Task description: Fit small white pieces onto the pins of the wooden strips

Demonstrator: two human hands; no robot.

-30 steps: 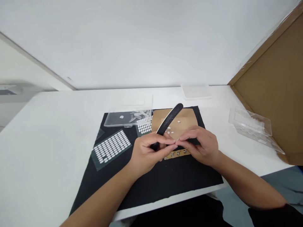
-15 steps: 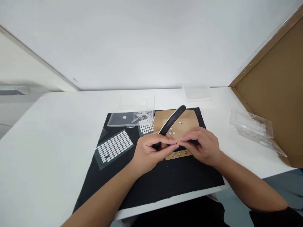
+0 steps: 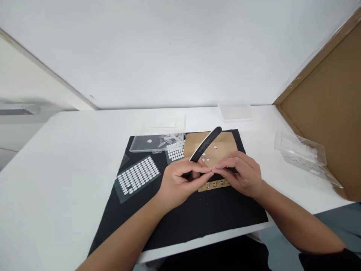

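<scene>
Black and slim, a file (image 3: 208,142) leans up and rightward near the middle of the frame, its lower end tucked into the left hand (image 3: 176,182), probably so that thumb and index finger are free to pinch. Those two are closed at their tips, meeting the right hand's (image 3: 244,174) equally closed thumb and index just right of centre; between them sits what looks like a pale piece (image 3: 214,167), mostly covered, presumably gripped from both sides for steadiness. Just above the fingertips, a brown sheet (image 3: 194,138) bears loose white bits (image 3: 208,159), seemingly gathered within reach; below lies a strip (image 3: 211,187) with shiny studs (image 3: 214,184). Left of centre, a card of white ovals (image 3: 138,175) lies flat and slanted. Above it, a clear case (image 3: 143,145) lies open, perhaps to expose the clear slips (image 3: 169,139) inside. Underneath, black cloth (image 3: 197,226) likely makes pale things easier to see. At far right, clear boxes (image 3: 301,150) rest on the white table (image 3: 56,188).
</scene>
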